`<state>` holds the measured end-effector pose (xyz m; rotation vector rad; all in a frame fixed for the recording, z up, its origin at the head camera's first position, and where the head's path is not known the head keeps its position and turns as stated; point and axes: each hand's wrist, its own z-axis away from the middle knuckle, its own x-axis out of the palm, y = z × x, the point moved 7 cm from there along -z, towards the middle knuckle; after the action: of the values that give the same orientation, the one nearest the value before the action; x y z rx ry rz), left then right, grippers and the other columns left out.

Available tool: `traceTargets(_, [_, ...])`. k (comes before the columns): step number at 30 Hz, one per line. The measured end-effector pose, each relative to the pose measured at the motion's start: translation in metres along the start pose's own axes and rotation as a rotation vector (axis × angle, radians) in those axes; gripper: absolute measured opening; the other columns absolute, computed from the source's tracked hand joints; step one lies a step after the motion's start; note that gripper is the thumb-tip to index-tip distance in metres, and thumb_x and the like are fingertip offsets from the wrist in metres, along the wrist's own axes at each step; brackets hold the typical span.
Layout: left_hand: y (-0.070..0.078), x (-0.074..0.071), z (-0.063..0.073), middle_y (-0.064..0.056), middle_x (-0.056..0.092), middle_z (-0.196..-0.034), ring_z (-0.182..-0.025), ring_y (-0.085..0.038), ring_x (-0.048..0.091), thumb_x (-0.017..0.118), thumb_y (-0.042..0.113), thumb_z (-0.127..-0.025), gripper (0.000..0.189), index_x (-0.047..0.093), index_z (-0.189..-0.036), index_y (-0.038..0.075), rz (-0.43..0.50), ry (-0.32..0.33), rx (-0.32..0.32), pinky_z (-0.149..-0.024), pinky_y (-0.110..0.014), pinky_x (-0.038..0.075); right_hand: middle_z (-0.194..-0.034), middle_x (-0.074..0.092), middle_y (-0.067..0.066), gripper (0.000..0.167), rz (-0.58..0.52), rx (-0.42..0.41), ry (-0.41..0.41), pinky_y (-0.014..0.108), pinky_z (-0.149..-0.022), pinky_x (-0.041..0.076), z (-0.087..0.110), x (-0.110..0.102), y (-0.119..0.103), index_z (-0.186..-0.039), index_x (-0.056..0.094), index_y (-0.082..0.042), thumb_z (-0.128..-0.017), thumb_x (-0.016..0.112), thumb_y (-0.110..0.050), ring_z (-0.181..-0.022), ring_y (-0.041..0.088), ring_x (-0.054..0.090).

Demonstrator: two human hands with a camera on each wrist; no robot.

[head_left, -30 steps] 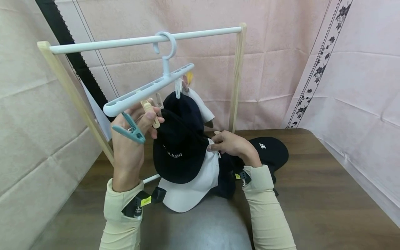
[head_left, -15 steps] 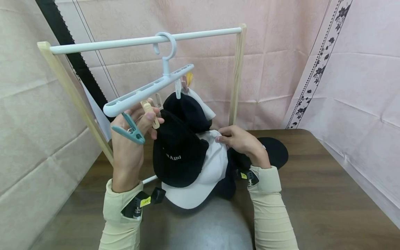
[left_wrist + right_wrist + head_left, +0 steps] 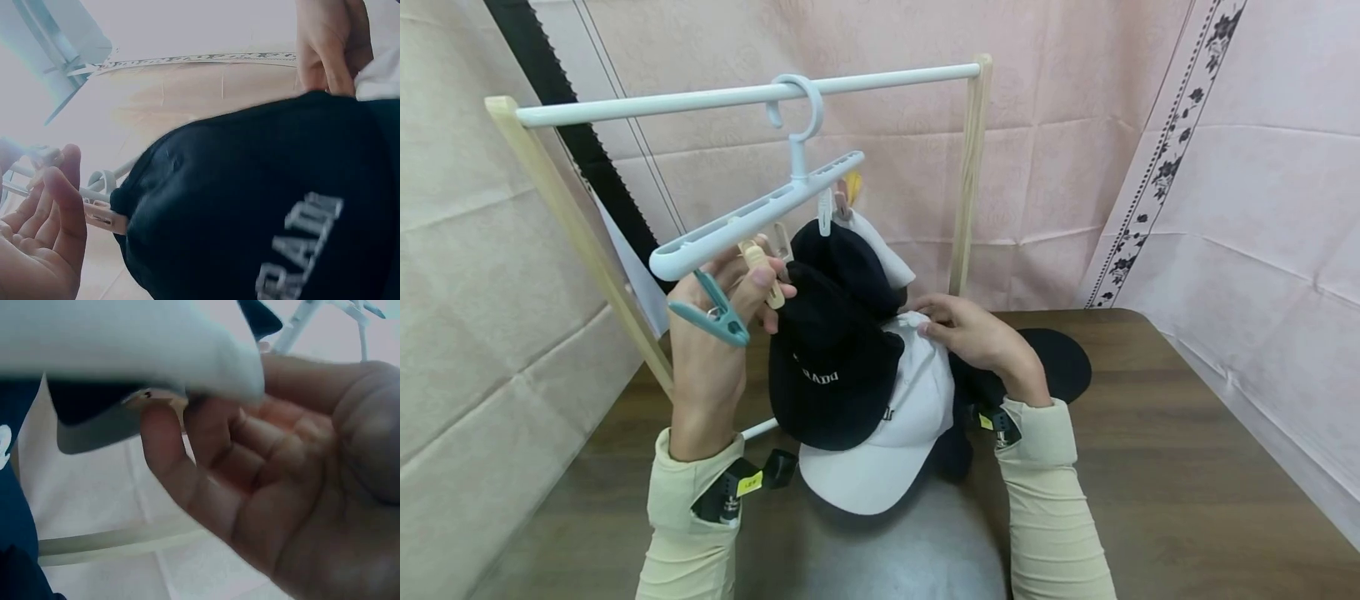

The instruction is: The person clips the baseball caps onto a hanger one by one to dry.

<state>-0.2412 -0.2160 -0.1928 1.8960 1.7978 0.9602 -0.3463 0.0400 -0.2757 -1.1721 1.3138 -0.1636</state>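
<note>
My left hand [image 3: 711, 358] pinches a cream clothespin [image 3: 762, 273] under the pale blue hanger [image 3: 760, 204]. A teal clothespin [image 3: 718, 318] hangs beside that wrist. Close to these fingers, a black cap [image 3: 827, 375] with white lettering hangs from a pinkish clip [image 3: 103, 217], seen in the left wrist view. My right hand [image 3: 977, 337] holds the top edge of a white cap [image 3: 913, 387], its fingers curled beneath the edge in the right wrist view. The black cap overlaps the white cap's left side. Behind them hang a dark navy cap [image 3: 842, 258] and another white piece of headwear [image 3: 880, 250].
The hanger hooks over a white rail [image 3: 895, 79] between wooden posts [image 3: 967, 192]. A dark cap [image 3: 1060, 362] lies on the brown table [image 3: 1187, 433] at right, beyond my right wrist. A rounded grey surface [image 3: 880, 558] is at the front.
My right hand has shifted right and slightly up, drawing the white cap out from behind the black one. Dark lettering on the white cap now shows. My left hand has stayed almost still.
</note>
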Motion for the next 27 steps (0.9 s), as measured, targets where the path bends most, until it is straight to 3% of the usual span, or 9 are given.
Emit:
traceTargets(6, [0.001,0.000,0.000,-0.021,0.072,-0.100,-0.076,-0.022,0.075,0.072,0.009,-0.100,0.034,0.066,-0.128,-0.007,0.019,-0.006,0.009,-0.050,-0.023,0.051,-0.101,0.073,0.009,0.033,0.191,-0.040,-0.053,0.038,-0.083,0.056,-0.011,0.024,-0.013,-0.132,0.066,-0.001,-0.101,0.071,-0.011,-0.091,0.021,0.067])
traceTargets(10, [0.001,-0.001,0.000,-0.023,0.072,-0.100,-0.077,-0.022,0.075,0.073,0.011,-0.100,0.035,0.066,-0.129,-0.007,0.017,-0.004,0.019,-0.050,-0.023,0.051,-0.083,0.060,0.001,0.025,0.309,-0.050,-0.069,0.035,-0.079,0.051,-0.018,0.038,-0.018,-0.122,0.066,-0.004,-0.098,0.073,-0.009,-0.078,0.017,0.059])
traceTargets(13, [0.002,-0.002,0.000,-0.022,0.072,-0.102,-0.078,-0.022,0.075,0.073,0.013,-0.100,0.037,0.066,-0.132,-0.005,-0.002,-0.009,0.030,-0.051,-0.022,0.052,-0.075,0.050,0.001,0.027,0.323,-0.038,-0.072,0.033,-0.073,0.048,-0.021,0.044,-0.017,-0.121,0.063,-0.006,-0.096,0.074,-0.005,-0.070,0.017,0.054])
traceTargets(19, [0.001,-0.003,-0.001,-0.020,0.072,-0.103,-0.079,-0.021,0.074,0.074,0.018,-0.100,0.040,0.066,-0.134,-0.002,-0.022,-0.013,0.042,-0.051,-0.021,0.052,-0.094,0.066,0.008,0.039,0.417,-0.079,-0.014,0.034,-0.074,0.052,-0.024,0.051,-0.016,-0.128,0.065,-0.006,-0.091,0.076,-0.002,-0.080,0.022,0.061])
traceTargets(24, [0.002,-0.003,0.000,-0.020,0.072,-0.103,-0.079,-0.021,0.074,0.075,0.021,-0.100,0.041,0.066,-0.134,0.000,-0.025,-0.010,0.049,-0.051,-0.022,0.051,-0.092,0.069,0.005,0.020,0.520,-0.087,-0.005,0.036,-0.078,0.052,-0.025,0.055,-0.013,-0.109,0.071,-0.009,-0.091,0.077,-0.012,-0.089,0.024,0.060])
traceTargets(27, [0.003,-0.003,0.000,-0.020,0.073,-0.104,-0.079,-0.021,0.074,0.075,0.021,-0.100,0.041,0.066,-0.135,0.000,-0.025,-0.011,0.054,-0.051,-0.021,0.051,-0.083,0.062,0.001,0.009,0.501,-0.041,-0.033,0.034,-0.071,0.051,-0.023,0.053,-0.008,-0.097,0.070,-0.012,-0.091,0.076,-0.017,-0.080,0.020,0.057])
